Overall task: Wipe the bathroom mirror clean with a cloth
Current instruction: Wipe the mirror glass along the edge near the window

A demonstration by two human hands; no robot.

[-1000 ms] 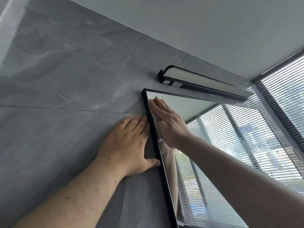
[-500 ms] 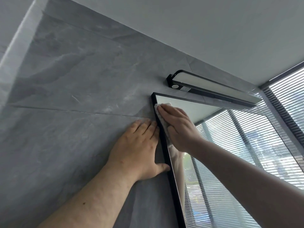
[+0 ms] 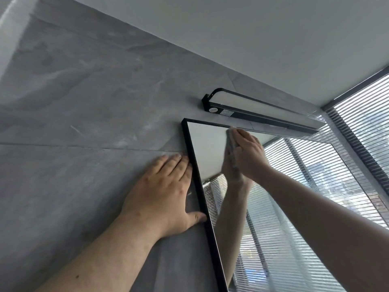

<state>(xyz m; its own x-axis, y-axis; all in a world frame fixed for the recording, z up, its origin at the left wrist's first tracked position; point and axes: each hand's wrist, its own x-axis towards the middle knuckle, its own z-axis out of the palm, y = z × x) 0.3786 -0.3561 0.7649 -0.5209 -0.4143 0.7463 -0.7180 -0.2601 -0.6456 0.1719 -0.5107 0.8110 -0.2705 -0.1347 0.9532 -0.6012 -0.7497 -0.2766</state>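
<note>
The cloth (image 3: pixel 233 150) is pressed flat on the mirror (image 3: pixel 207 152) near its top edge by the right hand (image 3: pixel 248 153), fingers straight. The left hand (image 3: pixel 162 190) is braced open-palmed on the tiled wall (image 3: pixel 88 114). The lamp (image 3: pixel 261 111) just above could be knocked by an upward stroke.

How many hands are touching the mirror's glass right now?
1. The right hand presses the cloth flat against the mirror near its top edge. The left hand lies on the grey wall beside the black frame, off the glass.
</note>
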